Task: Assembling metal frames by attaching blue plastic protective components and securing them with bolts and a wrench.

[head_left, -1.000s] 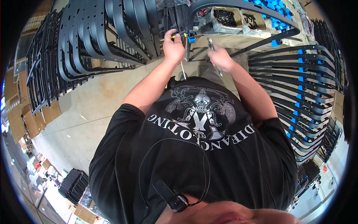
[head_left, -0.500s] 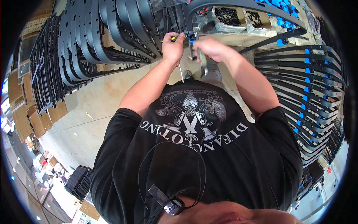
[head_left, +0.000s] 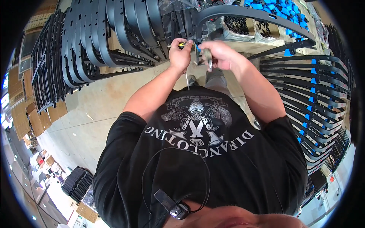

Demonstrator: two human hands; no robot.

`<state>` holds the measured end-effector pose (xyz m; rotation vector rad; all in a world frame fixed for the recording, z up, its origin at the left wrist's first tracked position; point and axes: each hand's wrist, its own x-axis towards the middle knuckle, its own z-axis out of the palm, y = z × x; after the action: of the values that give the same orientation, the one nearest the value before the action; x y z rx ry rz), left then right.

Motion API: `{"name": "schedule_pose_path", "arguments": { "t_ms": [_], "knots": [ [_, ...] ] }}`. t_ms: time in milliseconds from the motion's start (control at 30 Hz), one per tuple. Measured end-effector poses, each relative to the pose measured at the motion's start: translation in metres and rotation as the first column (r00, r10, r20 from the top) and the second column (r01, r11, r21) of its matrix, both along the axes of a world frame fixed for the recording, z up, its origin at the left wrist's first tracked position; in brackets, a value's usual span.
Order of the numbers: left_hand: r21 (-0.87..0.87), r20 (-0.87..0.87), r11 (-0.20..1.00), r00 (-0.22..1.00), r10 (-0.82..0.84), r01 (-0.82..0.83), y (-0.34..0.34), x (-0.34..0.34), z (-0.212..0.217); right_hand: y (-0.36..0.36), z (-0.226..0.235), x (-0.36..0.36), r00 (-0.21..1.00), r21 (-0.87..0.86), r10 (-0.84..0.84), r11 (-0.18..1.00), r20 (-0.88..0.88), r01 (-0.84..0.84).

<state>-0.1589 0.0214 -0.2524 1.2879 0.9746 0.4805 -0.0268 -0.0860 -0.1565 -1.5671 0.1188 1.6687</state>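
Observation:
My left hand (head_left: 180,57) is closed around a screwdriver (head_left: 182,45) with a yellow and black handle. Its thin shaft (head_left: 187,81) sticks out below the fist, toward my shirt. Beside it, my right hand (head_left: 222,54) grips a metal hand tool (head_left: 208,64) whose shiny end points down; its exact kind is blurred. Both hands are close to the end of a black curved metal frame (head_left: 247,12), where a small blue piece (head_left: 198,47) shows between them. My fingers hide most of that joint.
Many black curved frames (head_left: 125,30) stand stacked at the left, and more (head_left: 304,95) with blue pieces are racked at the right. Boxes of black hardware (head_left: 236,26) and a pile of blue plastic parts (head_left: 285,13) sit on the bench. Cardboard (head_left: 38,117) leans far left.
Both hands have shifted slightly down and to the right in the picture, along with the whole view. The tool in my right hand has turned and swung up closer to the palm.

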Motion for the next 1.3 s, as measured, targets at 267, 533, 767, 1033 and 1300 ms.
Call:
{"name": "schedule_pose_path", "arguments": {
  "t_ms": [267,533,767,1033,1300],
  "knots": [
    [0.04,-0.024,0.999,1.0,0.008,-0.008,0.001,-0.002,-0.006,-0.001,0.004,0.0,0.999,0.012,0.047,0.999,0.008,-0.047],
    [0.064,0.035,0.998,0.999,0.02,-0.023,0.001,0.003,0.0,-0.004,-0.012,0.001,0.994,0.061,0.104,0.993,0.013,-0.105],
    [0.131,-0.008,0.991,1.0,0.01,-0.009,0.002,-0.003,-0.015,-0.003,-0.03,-0.012,0.696,-0.166,0.409,0.905,0.59,-0.391],
    [0.076,0.018,0.997,0.999,0.032,-0.033,-0.002,0.002,0.002,-0.006,-0.047,-0.016,0.695,-0.14,0.438,0.885,0.571,-0.443],
    [0.053,0.041,0.999,0.999,-0.004,0.002,-0.008,0.002,0.001,-0.015,-0.081,-0.02,0.206,-0.457,0.561,0.798,0.802,-0.393]
  ]
}}
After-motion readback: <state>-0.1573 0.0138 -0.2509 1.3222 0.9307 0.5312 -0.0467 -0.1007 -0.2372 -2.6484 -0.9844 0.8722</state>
